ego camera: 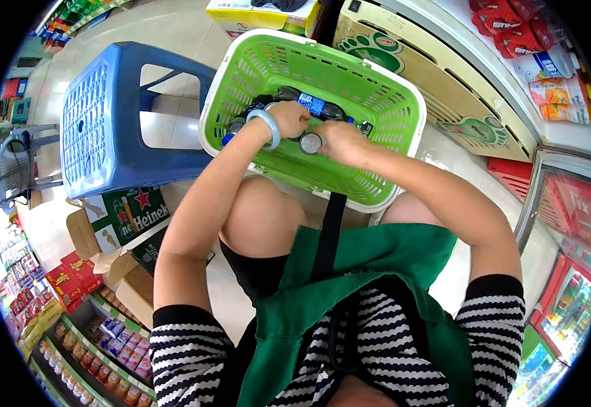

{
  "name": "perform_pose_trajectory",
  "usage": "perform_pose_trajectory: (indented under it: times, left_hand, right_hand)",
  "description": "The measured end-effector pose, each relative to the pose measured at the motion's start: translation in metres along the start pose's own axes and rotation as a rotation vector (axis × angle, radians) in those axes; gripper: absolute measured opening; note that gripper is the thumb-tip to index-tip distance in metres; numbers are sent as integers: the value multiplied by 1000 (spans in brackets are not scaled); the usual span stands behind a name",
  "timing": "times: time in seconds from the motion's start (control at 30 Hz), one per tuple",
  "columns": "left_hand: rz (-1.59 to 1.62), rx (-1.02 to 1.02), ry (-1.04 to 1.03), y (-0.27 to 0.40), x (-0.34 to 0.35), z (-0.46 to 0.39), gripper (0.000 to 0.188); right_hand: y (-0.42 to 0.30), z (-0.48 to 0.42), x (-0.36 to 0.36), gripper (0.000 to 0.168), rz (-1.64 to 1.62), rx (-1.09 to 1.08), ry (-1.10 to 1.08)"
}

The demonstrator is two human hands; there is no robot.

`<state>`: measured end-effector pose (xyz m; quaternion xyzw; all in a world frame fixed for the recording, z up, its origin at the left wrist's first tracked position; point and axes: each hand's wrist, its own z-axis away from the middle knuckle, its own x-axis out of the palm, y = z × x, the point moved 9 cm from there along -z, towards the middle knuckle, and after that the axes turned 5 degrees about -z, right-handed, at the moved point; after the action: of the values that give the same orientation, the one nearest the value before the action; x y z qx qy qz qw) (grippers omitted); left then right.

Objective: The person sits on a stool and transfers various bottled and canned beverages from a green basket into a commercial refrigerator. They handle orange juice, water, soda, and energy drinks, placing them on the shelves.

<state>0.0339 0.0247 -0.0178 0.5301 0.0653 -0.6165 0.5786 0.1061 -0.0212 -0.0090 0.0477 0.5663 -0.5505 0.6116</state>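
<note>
A light green plastic basket (pixel 295 171) with a white rim stands in front of my knees, and both my hands reach into it. My right hand (pixel 346 143) has its fingers against the side of an upright drink can (pixel 310 143), whose silver top faces me. My left hand (pixel 289 118), below a pale blue bangle (pixel 274 133), is bent over other cans, mostly hidden beneath it; its grip cannot be made out. Behind the hands lies a dark drink bottle (pixel 312 103) with a blue label. More dark bottles (pixel 235 124) rest at the basket's left side.
A blue plastic stool (pixel 122 168) stands left of the basket. Behind it is a yellow carton (pixel 270 18). An open drinks cooler with a glass door (pixel 568 198) is at right. Cardboard boxes (pixel 132 280) and stocked shelves (pixel 82 351) are at lower left.
</note>
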Motion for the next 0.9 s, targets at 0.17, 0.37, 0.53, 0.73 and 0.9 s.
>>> perform_pose_trajectory:
  times: [0.17, 0.37, 0.53, 0.73, 0.9]
  left_hand:
    - [-237, 42, 39, -12, 23, -18, 26]
    - [68, 126, -197, -3, 47, -16, 22]
    - [470, 218, 3, 10, 16, -19, 48]
    - [701, 464, 141, 63, -73, 1, 66]
    - [510, 498, 252, 124, -139, -15, 70]
  right_hand:
    - [39, -21, 78, 62, 138, 268, 93]
    - [49, -30, 76, 44, -16, 406, 246]
    - [39, -10, 2, 42, -105, 475, 98]
    - [-1, 42, -160, 55, -291, 428, 342]
    - [21, 90, -267, 63, -430, 424, 630]
